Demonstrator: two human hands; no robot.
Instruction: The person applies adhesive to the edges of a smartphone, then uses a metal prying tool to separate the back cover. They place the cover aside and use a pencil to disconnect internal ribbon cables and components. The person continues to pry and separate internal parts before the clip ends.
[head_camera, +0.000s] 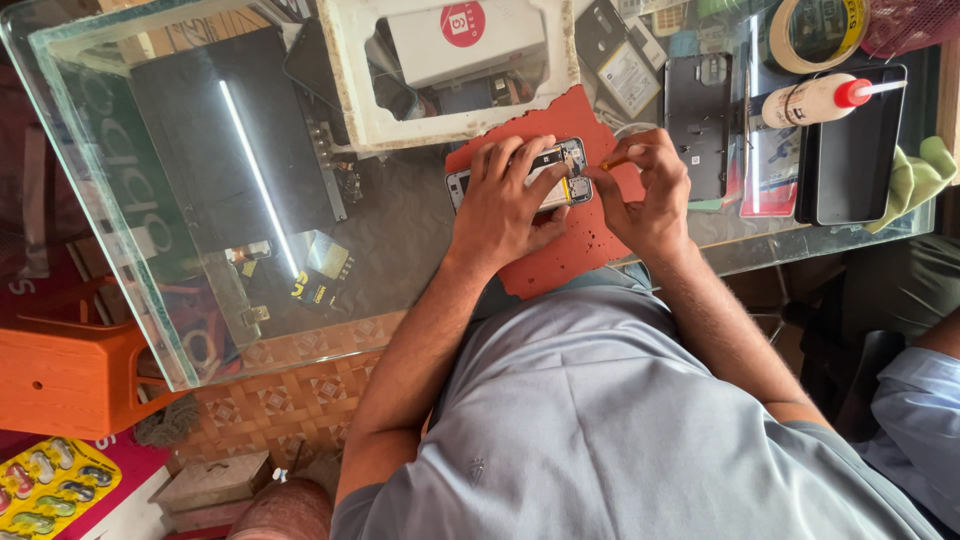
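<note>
Left grip (505, 195) pins phone (560, 172); right hand (650, 190) beside.

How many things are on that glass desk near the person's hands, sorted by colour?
Red: 1, mat
Black: 2, tray, phone back cover
White: 1, glue bottle
Green: 1, cloth
Silver: 1, opened phone under left hand and right hand
Total: 6
</note>
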